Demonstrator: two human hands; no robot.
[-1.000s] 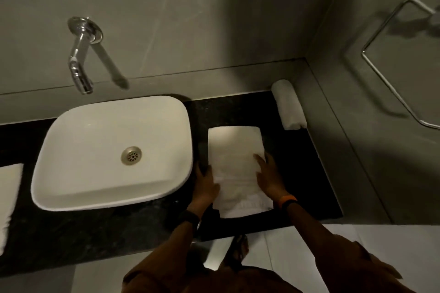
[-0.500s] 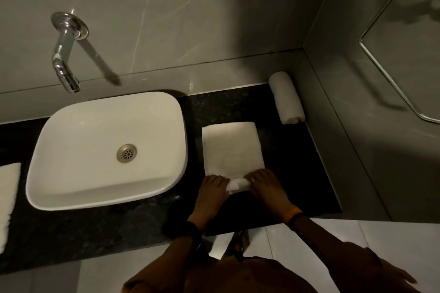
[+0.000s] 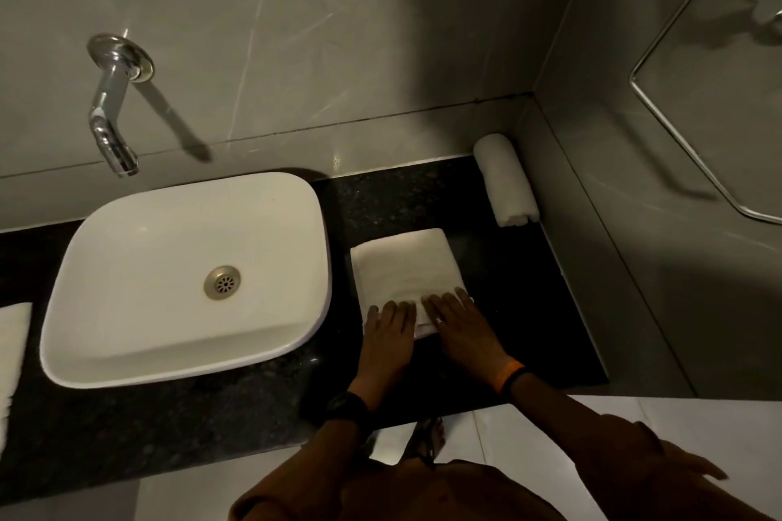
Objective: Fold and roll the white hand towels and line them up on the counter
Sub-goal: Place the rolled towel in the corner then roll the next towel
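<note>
A folded white hand towel (image 3: 406, 266) lies flat on the black counter (image 3: 529, 309) just right of the sink. Its near end is curled into a small roll under my palms. My left hand (image 3: 387, 334) and my right hand (image 3: 459, 328) rest side by side on that roll, fingers stretched forward and pressing down. A finished rolled towel (image 3: 505, 180) lies at the back right corner against the side wall. Another white towel (image 3: 12, 351) lies flat at the far left edge of the view, partly cut off.
A white vessel sink (image 3: 190, 275) fills the counter's middle, with a chrome wall spout (image 3: 112, 110) above it. Grey tiled walls close the back and right. A chrome towel ring (image 3: 677, 106) hangs on the right wall. The counter's front edge runs below my wrists.
The towel's near end has been turned over and rolled away from me, so its flat part is shorter. Both hands moved from the towel's sides onto the roll.
</note>
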